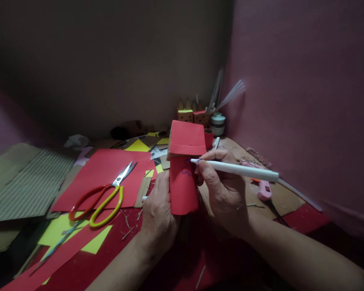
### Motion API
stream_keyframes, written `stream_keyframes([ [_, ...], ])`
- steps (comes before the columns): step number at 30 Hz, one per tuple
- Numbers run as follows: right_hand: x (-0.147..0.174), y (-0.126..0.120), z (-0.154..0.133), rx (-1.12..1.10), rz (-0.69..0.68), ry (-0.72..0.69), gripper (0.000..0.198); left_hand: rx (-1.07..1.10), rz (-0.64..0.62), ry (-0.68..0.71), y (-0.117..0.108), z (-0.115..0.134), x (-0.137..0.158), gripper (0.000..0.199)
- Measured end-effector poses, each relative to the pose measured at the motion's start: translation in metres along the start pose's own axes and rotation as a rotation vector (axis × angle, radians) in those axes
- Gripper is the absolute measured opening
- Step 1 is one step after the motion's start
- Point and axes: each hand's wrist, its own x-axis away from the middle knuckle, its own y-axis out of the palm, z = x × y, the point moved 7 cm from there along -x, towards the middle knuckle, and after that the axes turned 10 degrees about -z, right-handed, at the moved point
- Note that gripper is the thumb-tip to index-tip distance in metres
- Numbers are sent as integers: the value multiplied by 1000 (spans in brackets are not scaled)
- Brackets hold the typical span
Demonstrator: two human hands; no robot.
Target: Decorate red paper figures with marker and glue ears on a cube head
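The left hand (157, 210) grips a red paper model (183, 173); the right hand (223, 190) grips a white pen (236, 169), tip touching the model.

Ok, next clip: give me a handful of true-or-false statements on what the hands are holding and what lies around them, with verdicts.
1. The left hand grips the red paper tube. True.
2. The right hand holds scissors. False: it holds a white pen, its tip at the tube; the scissors lie on the red sheet.
3. The scissors have blue handles. False: one handle is red, the other yellow.
4. A pink glue gun lies to the right of the right hand. True.
5. The tube is topped by a red folded piece. True.
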Motion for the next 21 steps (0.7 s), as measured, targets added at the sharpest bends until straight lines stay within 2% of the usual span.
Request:
stream_keyframes([
  [12,-3,1,0,31,-19,15,2,-49,16,36,-1,1,1,25],
  [21,0,-1,2,55,7,34,4,8,10,-25,0,-3,2,22],
])
